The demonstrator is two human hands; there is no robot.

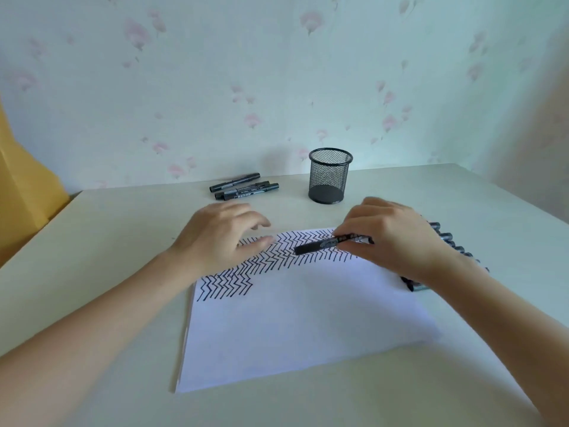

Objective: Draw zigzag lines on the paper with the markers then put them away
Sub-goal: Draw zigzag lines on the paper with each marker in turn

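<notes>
A white paper (308,328) lies on the table, its far part filled with rows of black zigzag lines (271,260). My right hand (391,238) grips a black marker (323,245) held nearly level just above the zigzags, its capped or dark end pointing left. My left hand (221,235) hovers with loosely curled fingers over the paper's far left corner and holds nothing. A row of several black markers (446,241) lies beside the paper's right edge, partly hidden behind my right hand and wrist.
An empty black mesh pen cup (330,175) stands at the back of the cream table (107,241). Three black markers (243,189) lie to its left near the wall. A yellow object (21,186) sits beyond the table's left edge.
</notes>
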